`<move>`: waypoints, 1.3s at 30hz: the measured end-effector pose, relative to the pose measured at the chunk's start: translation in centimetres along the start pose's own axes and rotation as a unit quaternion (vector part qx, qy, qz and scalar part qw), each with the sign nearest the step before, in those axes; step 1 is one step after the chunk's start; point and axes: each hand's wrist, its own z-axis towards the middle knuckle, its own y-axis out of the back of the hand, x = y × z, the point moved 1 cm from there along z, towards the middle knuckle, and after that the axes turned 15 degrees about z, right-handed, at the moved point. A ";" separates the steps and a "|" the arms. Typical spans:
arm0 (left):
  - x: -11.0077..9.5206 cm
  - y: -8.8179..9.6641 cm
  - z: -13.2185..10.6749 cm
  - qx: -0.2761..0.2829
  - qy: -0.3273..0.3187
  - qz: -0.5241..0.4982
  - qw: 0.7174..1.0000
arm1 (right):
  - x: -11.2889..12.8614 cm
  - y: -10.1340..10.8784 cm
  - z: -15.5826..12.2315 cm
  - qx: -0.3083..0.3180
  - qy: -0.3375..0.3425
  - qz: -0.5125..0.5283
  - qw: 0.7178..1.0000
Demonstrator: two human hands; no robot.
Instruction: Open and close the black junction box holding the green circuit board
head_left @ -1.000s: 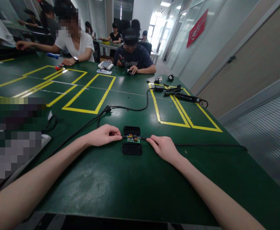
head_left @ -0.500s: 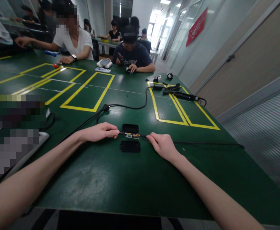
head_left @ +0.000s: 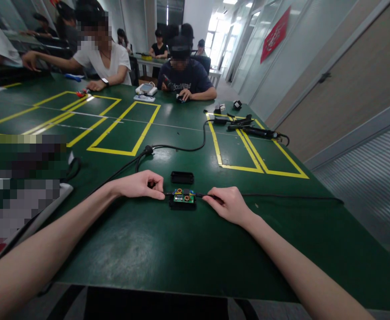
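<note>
A small green circuit board (head_left: 182,197) with coloured parts sits on a black case half (head_left: 182,205) on the green table (head_left: 168,249). A black cable runs out of it on both sides. My left hand (head_left: 139,184) pinches the cable just left of the board. On the right side, my right hand (head_left: 227,204) pinches the cable (head_left: 291,197) close to the board. The other black case half (head_left: 182,177) lies a little beyond, with nothing on it.
A black power cord (head_left: 178,149) curls across the table behind my hands. Black tools and cables (head_left: 251,130) lie at the far right inside yellow tape boxes. Two people (head_left: 184,75) sit at the far side with small devices. A blurred patch covers the left.
Both hands carried the board on its cable from between the two case halves toward me. It now rests on the nearer half.
</note>
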 end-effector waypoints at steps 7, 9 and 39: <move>-0.2 -0.3 0.5 -0.074 0.026 0.008 0.997 | -0.1 -0.4 0.3 -0.047 -0.064 -0.016 0.997; -0.3 -0.5 0.6 -0.092 0.025 0.026 0.995 | -0.4 -0.7 0.4 -0.054 -0.086 -0.041 0.994; -0.2 0.0 0.2 0.012 0.006 0.028 1.000 | 0.1 -0.4 0.1 0.023 -0.028 0.022 0.999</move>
